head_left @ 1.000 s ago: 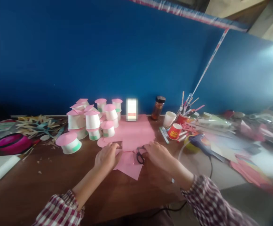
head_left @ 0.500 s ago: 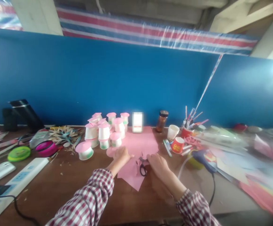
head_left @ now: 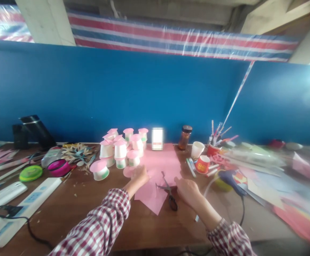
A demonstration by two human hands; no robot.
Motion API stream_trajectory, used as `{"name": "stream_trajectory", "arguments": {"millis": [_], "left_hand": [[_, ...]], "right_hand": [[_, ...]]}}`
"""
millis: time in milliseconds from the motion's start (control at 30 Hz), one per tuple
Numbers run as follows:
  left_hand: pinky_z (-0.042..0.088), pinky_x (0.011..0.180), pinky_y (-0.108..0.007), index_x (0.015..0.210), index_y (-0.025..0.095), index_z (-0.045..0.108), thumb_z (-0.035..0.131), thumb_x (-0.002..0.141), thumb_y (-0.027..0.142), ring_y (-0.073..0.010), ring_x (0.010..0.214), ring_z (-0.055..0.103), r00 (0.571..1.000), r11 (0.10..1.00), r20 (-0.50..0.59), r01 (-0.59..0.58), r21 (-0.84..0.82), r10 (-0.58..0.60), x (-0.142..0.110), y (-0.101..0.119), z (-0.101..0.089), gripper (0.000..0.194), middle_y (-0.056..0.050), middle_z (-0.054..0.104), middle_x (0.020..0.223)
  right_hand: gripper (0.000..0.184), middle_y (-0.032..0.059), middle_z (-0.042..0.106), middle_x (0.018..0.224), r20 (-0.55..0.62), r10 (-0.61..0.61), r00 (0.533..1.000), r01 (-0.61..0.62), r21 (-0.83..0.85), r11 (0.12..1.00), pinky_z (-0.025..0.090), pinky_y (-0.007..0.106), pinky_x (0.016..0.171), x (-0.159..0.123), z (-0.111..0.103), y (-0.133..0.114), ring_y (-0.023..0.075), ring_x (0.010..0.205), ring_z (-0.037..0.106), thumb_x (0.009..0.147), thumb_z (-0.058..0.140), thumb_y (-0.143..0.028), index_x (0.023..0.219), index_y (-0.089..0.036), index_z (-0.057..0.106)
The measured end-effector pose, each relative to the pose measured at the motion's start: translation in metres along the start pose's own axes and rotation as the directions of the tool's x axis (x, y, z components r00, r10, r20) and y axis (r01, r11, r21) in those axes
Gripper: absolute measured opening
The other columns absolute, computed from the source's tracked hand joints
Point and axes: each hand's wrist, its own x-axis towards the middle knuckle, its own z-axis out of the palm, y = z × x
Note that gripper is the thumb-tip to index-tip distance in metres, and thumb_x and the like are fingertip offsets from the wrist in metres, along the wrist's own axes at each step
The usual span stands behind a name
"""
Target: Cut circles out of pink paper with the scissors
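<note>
My left hand [head_left: 140,176] is closed, its fingers curled on the pink paper [head_left: 158,161] at the middle of the table. A round pink piece [head_left: 128,172] shows just left of its fingers. Over the right edge of the paper, my right hand [head_left: 188,188] grips one handle of a pair of scissors [head_left: 168,188]. Their blades are spread apart and point away and to the left; the other black loop hangs free toward me. Left of the paper stand several white paper cups [head_left: 120,152] topped with pink paper pieces, some stacked.
To the right are a brown jar [head_left: 185,138], a white cup [head_left: 198,150], a red cup [head_left: 202,164], markers [head_left: 191,167] and a glue gun [head_left: 232,181]. Leftward lie wooden sticks [head_left: 78,155], a magenta tape measure [head_left: 58,168], a green one [head_left: 31,173] and a power strip [head_left: 34,202].
My right hand has moved slightly right and toward me with the scissors, whose blades now show spread wide. My left hand stays near the same spot on the paper. The view has shifted slightly.
</note>
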Motion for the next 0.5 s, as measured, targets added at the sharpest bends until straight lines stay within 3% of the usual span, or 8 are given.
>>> {"name": "stream_trajectory", "arguments": {"millis": [167, 333, 500], "left_hand": [[0.04, 0.082, -0.033, 0.105, 0.013, 0.052, 0.061, 0.075, 0.031, -0.0286, 0.106, 0.055, 1.0, 0.999, 0.007, -0.026, -0.018, 0.026, 0.003, -0.001, 0.004, 0.037, -0.017, 0.058, 0.112], [0.042, 0.076, -0.03, 0.107, 0.012, 0.05, 0.062, 0.073, 0.032, -0.0277, 0.103, 0.057, 0.999, 0.998, 0.033, -0.032, -0.052, 0.034, 0.014, -0.006, 0.01, 0.041, -0.018, 0.059, 0.113], [0.043, 0.067, -0.028, 0.102, 0.014, 0.053, 0.065, 0.068, 0.03, -0.0253, 0.094, 0.061, 0.996, 0.997, 0.068, -0.051, -0.058, 0.055, 0.02, -0.01, 0.01, 0.039, -0.014, 0.063, 0.104]], "right_hand": [[0.035, 0.0135, 0.066, 0.1, 0.024, -0.012, 1.0, 0.011, 0.026, 1.0, 0.044, 0.033, 0.075, -0.014, -0.004, -0.01, 0.0287, 0.096, 0.061, 0.079, 0.061, -0.042, 0.105, -0.019, 0.06], [0.023, 0.0137, 0.066, 0.099, 0.057, -0.022, 0.998, 0.019, 0.038, 0.999, 0.043, 0.031, 0.072, -0.015, 0.0, -0.01, 0.0276, 0.092, 0.062, 0.078, 0.06, -0.021, 0.1, -0.017, 0.062], [0.027, 0.0148, 0.067, 0.097, 0.067, -0.013, 0.998, 0.009, 0.059, 0.998, 0.041, 0.03, 0.07, -0.016, 0.005, -0.005, 0.0267, 0.089, 0.064, 0.085, 0.044, -0.01, 0.103, -0.016, 0.063]]}}
